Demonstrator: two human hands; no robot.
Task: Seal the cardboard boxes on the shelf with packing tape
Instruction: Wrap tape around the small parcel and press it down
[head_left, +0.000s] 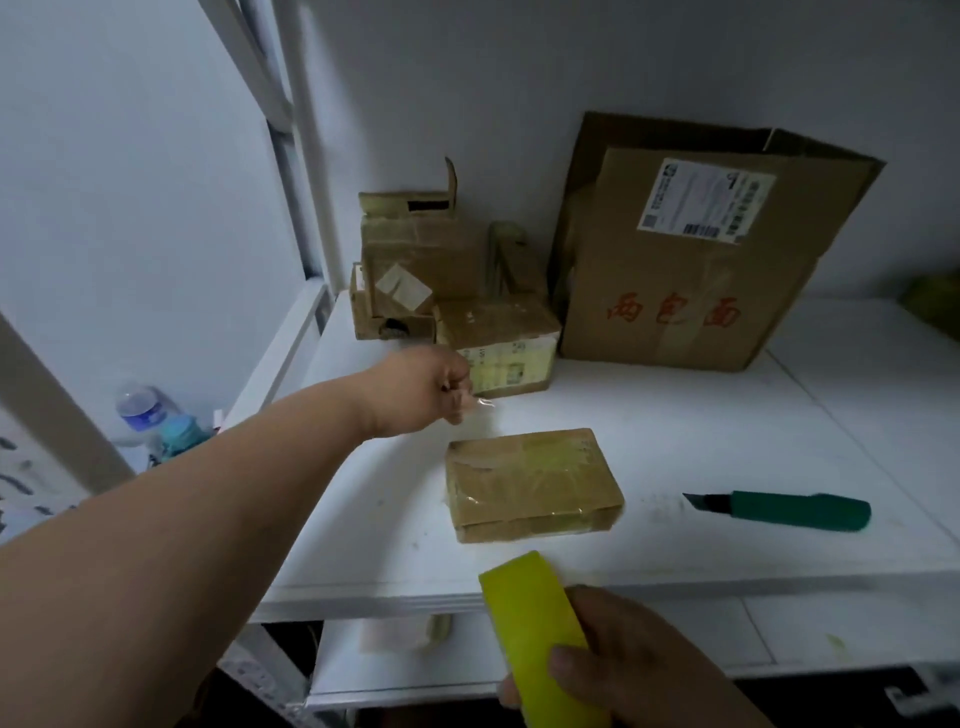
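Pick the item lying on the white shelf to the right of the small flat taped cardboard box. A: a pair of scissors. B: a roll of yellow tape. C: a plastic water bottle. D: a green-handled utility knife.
D: the green-handled utility knife lies on the white shelf, right of the small flat taped cardboard box, blade pointing toward it.

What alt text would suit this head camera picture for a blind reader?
A person's right hand grips a yellow tape roll while the left hand reaches over a white shelf toward small cardboard boxes. A taped box and a green knife lie nearer.
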